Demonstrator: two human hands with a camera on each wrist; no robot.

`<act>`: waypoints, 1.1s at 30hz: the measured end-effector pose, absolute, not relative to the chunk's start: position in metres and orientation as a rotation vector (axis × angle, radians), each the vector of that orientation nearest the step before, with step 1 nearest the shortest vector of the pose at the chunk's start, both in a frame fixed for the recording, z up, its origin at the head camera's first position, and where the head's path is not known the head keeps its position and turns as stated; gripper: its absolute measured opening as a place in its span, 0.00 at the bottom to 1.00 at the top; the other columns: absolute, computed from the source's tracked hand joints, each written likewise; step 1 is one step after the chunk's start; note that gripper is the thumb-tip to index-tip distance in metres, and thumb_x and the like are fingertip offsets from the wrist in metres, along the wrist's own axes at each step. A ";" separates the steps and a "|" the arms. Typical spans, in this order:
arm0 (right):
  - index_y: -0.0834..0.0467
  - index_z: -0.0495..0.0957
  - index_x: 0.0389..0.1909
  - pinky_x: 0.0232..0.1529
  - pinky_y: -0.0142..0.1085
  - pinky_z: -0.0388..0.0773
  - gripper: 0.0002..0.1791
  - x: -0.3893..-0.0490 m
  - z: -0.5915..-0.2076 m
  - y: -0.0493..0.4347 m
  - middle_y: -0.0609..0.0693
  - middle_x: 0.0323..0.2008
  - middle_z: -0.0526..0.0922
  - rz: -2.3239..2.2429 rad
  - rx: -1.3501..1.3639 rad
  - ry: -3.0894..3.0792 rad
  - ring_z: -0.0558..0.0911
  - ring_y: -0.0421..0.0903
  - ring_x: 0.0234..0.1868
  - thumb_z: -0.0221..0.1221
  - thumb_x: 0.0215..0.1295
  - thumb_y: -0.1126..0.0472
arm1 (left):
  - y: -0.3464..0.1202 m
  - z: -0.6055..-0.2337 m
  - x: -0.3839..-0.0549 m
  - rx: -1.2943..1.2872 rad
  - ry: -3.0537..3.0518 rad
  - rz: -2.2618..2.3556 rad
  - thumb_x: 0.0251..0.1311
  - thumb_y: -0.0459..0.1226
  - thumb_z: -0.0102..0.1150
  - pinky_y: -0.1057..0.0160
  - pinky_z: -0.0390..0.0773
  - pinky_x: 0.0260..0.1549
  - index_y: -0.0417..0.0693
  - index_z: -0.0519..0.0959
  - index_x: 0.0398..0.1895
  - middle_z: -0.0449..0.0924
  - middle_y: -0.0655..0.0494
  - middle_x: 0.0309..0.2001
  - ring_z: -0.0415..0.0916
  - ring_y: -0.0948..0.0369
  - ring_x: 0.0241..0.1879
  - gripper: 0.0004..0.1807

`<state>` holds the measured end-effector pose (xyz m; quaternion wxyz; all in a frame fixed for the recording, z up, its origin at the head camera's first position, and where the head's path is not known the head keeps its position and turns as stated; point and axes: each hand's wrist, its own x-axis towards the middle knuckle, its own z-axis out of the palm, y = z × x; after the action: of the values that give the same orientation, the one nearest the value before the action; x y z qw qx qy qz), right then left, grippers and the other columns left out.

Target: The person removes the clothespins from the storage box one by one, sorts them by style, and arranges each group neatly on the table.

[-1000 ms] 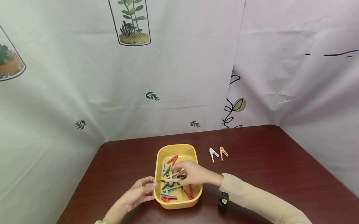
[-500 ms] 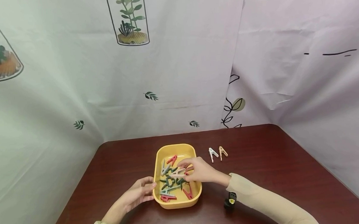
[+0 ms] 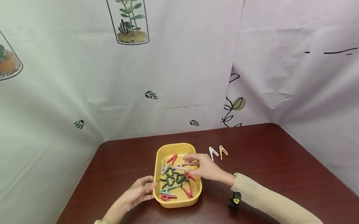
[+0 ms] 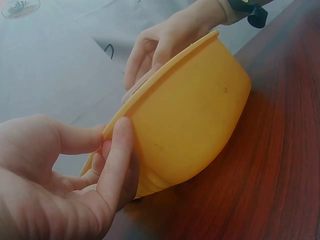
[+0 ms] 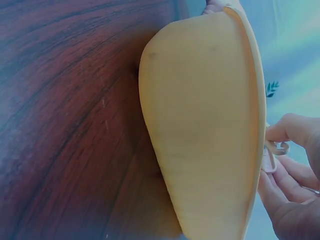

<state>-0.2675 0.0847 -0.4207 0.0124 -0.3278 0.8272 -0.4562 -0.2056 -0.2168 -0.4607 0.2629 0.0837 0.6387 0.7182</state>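
Note:
A yellow plastic tub (image 3: 178, 205) stands on the table with several clothespins in it. My left hand (image 3: 137, 192) pinches its left rim, thumb on one side of the wall and fingers on the other in the left wrist view. Over the tub's right side, my right hand (image 3: 207, 167) pinches a pale pink clothespin (image 3: 181, 167), partly hidden behind the rim in the right wrist view. Below that hand lie dark green clips (image 3: 170, 182), a red clothespin (image 3: 188, 192) and a grey-green clothespin (image 3: 169, 190). Another red clothespin (image 3: 172, 159) lies toward the tub's far end.
To the right of the tub, a white clothespin (image 3: 213, 152) and a beige clothespin (image 3: 223, 151) lie side by side on the dark red-brown table (image 3: 259, 175). A printed white cloth (image 3: 172, 66) hangs behind and along both sides of the table.
My right hand has moved right and slightly away from me with the pale pink clothespin, uncovering the green clips and a red clothespin. The left hand stays at the rim.

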 end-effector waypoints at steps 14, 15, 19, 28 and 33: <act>0.63 0.78 0.52 0.47 0.44 0.82 0.24 -0.276 -0.427 0.108 0.58 0.45 0.84 -1.508 -1.026 2.629 0.85 0.53 0.45 0.69 0.52 0.68 | -0.216 -0.461 -0.207 0.222 1.733 1.930 0.71 0.36 0.48 0.68 0.82 0.40 0.39 0.64 0.52 0.79 0.56 0.42 0.80 0.65 0.40 0.13; 0.63 0.78 0.52 0.47 0.45 0.82 0.24 -0.277 -0.428 0.109 0.59 0.46 0.84 -1.510 -1.025 2.638 0.85 0.53 0.45 0.69 0.52 0.68 | -0.216 -0.461 -0.207 0.218 1.733 1.930 0.71 0.36 0.48 0.68 0.82 0.40 0.39 0.64 0.52 0.78 0.56 0.42 0.79 0.65 0.40 0.12; 0.61 0.78 0.52 0.47 0.42 0.83 0.24 -0.279 -0.429 0.113 0.59 0.46 0.85 -1.503 -1.028 2.691 0.85 0.51 0.45 0.69 0.51 0.68 | -0.216 -0.460 -0.206 0.214 1.729 1.934 0.71 0.36 0.48 0.67 0.82 0.41 0.39 0.64 0.51 0.78 0.56 0.42 0.79 0.65 0.40 0.12; 0.63 0.78 0.50 0.47 0.36 0.83 0.23 -0.281 -0.432 0.120 0.53 0.40 0.85 -1.582 -0.919 2.789 0.85 0.49 0.43 0.70 0.50 0.68 | -0.217 -0.460 -0.205 0.224 1.728 1.935 0.71 0.37 0.48 0.67 0.82 0.41 0.39 0.64 0.52 0.78 0.56 0.42 0.79 0.65 0.40 0.13; 0.61 0.78 0.50 0.47 0.38 0.83 0.23 -0.282 -0.435 0.124 0.53 0.40 0.85 -1.611 -0.902 2.788 0.85 0.49 0.43 0.70 0.51 0.67 | -0.216 -0.460 -0.206 0.212 1.736 1.927 0.71 0.37 0.48 0.67 0.82 0.41 0.38 0.64 0.53 0.79 0.56 0.43 0.80 0.64 0.41 0.14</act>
<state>-0.2818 0.1241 -0.4348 -0.1009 -0.2685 0.8294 -0.4794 -0.2062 -0.2163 -0.4601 0.2662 0.0786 0.6430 0.7138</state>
